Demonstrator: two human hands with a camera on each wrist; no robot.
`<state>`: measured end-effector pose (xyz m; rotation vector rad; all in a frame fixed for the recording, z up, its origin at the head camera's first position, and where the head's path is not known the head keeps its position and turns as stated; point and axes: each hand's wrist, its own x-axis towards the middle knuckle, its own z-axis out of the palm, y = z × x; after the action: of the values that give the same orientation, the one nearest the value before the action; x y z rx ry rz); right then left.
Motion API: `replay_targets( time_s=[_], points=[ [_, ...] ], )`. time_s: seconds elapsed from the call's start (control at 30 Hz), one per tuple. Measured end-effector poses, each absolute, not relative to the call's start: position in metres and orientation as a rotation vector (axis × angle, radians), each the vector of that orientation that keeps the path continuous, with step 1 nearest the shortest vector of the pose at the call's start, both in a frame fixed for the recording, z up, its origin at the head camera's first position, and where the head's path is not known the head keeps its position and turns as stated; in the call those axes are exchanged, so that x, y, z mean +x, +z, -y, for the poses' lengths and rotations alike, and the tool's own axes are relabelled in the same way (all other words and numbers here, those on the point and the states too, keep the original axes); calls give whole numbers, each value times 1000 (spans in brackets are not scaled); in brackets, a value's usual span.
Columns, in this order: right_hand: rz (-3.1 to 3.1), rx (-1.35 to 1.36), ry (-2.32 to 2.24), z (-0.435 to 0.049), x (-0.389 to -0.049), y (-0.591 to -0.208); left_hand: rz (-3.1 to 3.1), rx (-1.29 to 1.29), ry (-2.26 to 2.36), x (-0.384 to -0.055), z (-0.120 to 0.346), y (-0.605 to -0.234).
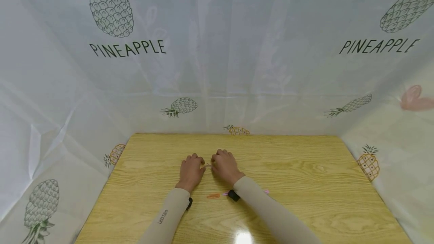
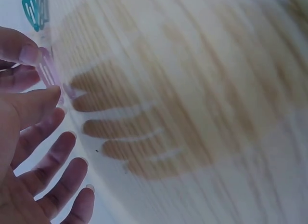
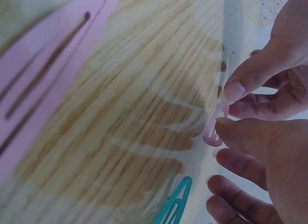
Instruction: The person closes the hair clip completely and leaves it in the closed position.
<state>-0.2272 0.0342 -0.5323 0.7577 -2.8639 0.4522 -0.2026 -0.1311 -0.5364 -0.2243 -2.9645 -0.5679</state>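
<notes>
Between both hands is a small pink snap hair clip (image 2: 47, 70), a slotted teardrop shape. My left hand (image 1: 192, 170) pinches one end of it between thumb and forefinger, its other fingers spread loosely. At the opposite end, my right hand (image 1: 225, 164) holds the clip with thumb and fingertip, as the right wrist view shows. Both hands are close over the wooden table (image 1: 288, 168). A teal snap clip (image 3: 175, 202) lies near the right hand; in the head view it is hidden.
An orange hair clip (image 1: 213, 195) lies on the table nearer the body. Beside it, a pink clip (image 1: 225, 194) is partly covered by the right wrist's black strap device (image 1: 233, 195). Another pink piece (image 1: 266, 191) shows past the right forearm. Pineapple-printed sheeting (image 1: 217, 67) encloses the table.
</notes>
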Motion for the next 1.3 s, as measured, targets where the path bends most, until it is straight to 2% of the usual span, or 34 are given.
replay_targets(
  time_s=[0.6, 1.3],
  points=[
    [2912, 787, 320, -30, -233, -533, 2900, -264, -558, -200, 123, -539],
    [2708, 850, 454, -60, -190, -524, 2719, -503, -531, -163, 124, -535]
  ],
)
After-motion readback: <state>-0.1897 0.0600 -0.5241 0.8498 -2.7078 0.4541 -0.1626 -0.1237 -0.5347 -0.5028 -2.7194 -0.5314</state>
